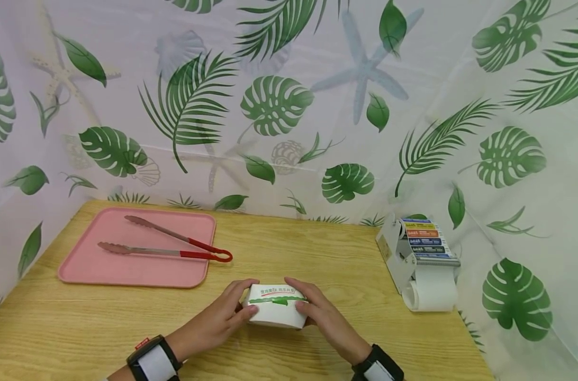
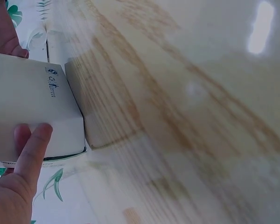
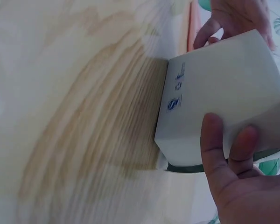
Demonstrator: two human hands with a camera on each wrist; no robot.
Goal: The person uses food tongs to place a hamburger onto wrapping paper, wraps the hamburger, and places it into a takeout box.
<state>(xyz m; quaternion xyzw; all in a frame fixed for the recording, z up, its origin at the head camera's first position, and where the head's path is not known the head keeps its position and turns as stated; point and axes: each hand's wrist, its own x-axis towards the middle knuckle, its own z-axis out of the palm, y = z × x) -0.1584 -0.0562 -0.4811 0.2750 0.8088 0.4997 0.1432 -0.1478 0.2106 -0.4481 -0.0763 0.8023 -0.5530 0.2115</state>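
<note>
A small white paper food box [image 1: 278, 312] with a green band and green and red printing is held low at the front middle of the table. My left hand [image 1: 225, 312] grips its left end, thumb on the near side and fingers toward the back. On the opposite end my right hand [image 1: 324, 315] grips it in the same way. In the left wrist view the plain wall of the box [image 2: 32, 98] carries small blue print, close over the wood. Fingertips [image 3: 212, 126] of the right hand press on that wall in the right wrist view.
At the back left lies a pink tray [image 1: 141, 276] with red-handled metal tongs [image 1: 155, 251] across it, their handle end past its right rim. A metal dispenser [image 1: 422, 248] with coloured labels and a white roll [image 1: 432, 296] stands at the right table edge. Leaf-printed cloth encloses the back and sides.
</note>
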